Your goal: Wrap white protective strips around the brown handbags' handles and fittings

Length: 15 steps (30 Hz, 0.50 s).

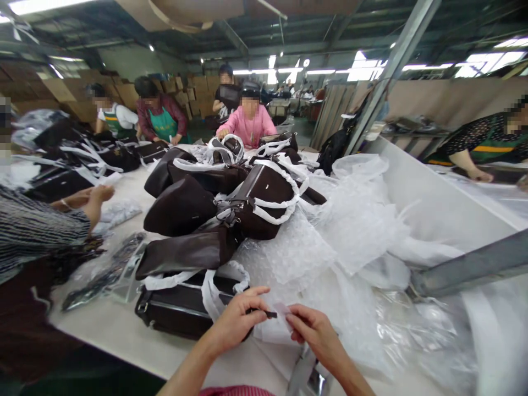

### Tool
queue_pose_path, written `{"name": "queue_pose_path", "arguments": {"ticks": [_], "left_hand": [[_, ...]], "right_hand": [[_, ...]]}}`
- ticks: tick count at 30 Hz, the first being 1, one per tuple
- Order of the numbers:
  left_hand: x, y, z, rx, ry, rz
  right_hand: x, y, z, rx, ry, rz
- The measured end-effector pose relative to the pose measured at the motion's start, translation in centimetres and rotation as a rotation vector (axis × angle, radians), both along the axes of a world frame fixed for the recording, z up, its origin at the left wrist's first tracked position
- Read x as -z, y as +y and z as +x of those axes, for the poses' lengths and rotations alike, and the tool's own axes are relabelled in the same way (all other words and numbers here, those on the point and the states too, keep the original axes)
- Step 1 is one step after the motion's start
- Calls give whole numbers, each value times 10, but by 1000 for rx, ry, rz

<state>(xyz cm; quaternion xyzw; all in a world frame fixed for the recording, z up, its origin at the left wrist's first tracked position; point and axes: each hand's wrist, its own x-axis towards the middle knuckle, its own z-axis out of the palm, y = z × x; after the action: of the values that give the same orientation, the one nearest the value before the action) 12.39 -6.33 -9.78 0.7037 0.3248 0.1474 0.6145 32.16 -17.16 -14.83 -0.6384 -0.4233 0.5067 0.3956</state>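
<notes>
My left hand (237, 320) pinches a short dark strap end (270, 314) between thumb and forefinger, its tip pointing right. Close beside it, my right hand (312, 329) grips a small, thin whitish translucent piece (282, 310) by its right side. Whether that piece touches the strap end I cannot tell. Just left of my left hand lies a dark brown handbag (177, 309) with a metal zip, its handles (211, 294) wrapped in white. Below my right hand is a shiny grey strip-like item (307, 371), partly hidden by my wrist.
More brown handbags (181, 206) are heaped ahead. Bubble wrap (289, 253) and clear plastic (421, 324) cover the right side. A grey metal bar (474, 264) juts in there. Bagged dark straps (109, 269) lie left, near a co-worker's hands (93, 203). Other people work around the table.
</notes>
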Motion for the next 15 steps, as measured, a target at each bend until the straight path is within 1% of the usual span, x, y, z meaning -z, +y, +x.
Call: {"name": "queue_pose_path", "arguments": {"ticks": [3, 5, 8, 10, 13, 15], "left_hand": [[-3, -1, 0, 23, 7, -2], [-2, -3, 3, 22, -51, 44], [3, -7, 7, -7, -98, 148], [7, -9, 9, -14, -77, 215], [11, -10, 10, 15, -68, 279], [11, -10, 9, 21, -77, 285]], "right_hand": [[-1, 10, -8, -27, -112, 56], [-2, 15, -13, -32, -194, 102], [-3, 20, -19, -19, -280, 159], [-3, 21, -19, -21, -325, 158], [-7, 20, -17, -6, -386, 151], [-13, 19, -18, -2, -355, 136]]}}
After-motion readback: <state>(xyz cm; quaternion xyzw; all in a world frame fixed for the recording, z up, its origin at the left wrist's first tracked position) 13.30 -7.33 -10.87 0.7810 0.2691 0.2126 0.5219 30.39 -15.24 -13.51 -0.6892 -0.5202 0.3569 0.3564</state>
